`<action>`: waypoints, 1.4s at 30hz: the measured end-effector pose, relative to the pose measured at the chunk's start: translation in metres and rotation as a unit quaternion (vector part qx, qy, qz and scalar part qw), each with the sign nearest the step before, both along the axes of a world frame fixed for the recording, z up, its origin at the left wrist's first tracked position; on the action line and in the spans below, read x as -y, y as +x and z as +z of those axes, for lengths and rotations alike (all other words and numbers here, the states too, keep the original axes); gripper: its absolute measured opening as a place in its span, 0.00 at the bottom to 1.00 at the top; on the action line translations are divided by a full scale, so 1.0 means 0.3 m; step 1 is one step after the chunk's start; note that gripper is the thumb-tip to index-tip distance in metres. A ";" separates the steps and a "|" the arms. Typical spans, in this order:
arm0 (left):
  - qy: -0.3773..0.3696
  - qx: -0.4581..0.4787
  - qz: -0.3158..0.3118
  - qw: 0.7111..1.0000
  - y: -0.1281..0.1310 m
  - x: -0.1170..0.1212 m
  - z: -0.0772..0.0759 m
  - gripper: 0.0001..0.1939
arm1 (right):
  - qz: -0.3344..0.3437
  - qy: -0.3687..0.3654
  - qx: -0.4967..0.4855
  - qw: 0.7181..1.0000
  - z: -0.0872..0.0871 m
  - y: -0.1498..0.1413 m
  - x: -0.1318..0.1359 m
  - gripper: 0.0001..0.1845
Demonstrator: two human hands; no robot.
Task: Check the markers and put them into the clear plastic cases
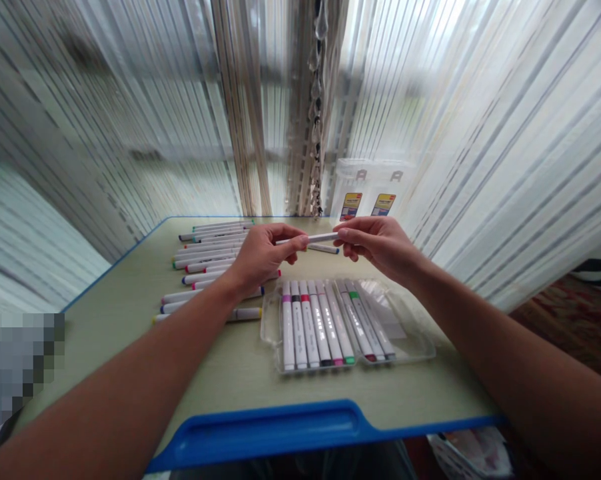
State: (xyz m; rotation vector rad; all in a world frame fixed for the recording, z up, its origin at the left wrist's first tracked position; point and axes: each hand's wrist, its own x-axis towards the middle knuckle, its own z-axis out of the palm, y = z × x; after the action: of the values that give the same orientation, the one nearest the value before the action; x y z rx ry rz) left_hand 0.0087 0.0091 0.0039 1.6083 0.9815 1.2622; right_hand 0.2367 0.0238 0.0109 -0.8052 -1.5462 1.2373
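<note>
Over the pale green tabletop (230,373) edged in blue, seen from the head view, your left hand (268,252) and right hand (383,248) share one slim white marker pen (322,237): each grip is closed to a fingertip pinch, one toward either end. The pen hangs nearly level, beyond the clear plastic case (268,328) with its line of white, colour-ended markers (322,330). With only fingertips on it, an uneven pull could make it slip, drop and roll, perhaps knocking the blue-ended white pen (325,249) behind your hands. Loose white markers (206,255) lie around your left forearm, so a low sweep there could scatter them. Bumping the case might shift its uncovered markers.
</note>
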 end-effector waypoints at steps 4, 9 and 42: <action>0.005 -0.026 -0.007 1.000 0.007 0.015 0.007 0.11 | 0.000 0.016 0.045 0.999 0.000 -0.007 0.011 0.13; 0.002 -0.039 -0.028 0.999 0.026 0.033 0.013 0.13 | 0.006 0.050 0.095 0.994 0.006 -0.017 0.024 0.16; -0.003 0.049 -0.009 0.999 0.015 0.003 -0.001 0.13 | 0.031 -0.037 -0.041 0.998 0.010 -0.008 0.015 0.10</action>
State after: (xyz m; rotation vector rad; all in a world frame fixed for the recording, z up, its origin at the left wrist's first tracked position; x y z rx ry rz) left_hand 0.0132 0.0083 0.0038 1.5325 0.9072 1.3125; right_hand 0.2343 0.0192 0.0140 -0.7494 -1.4766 1.3632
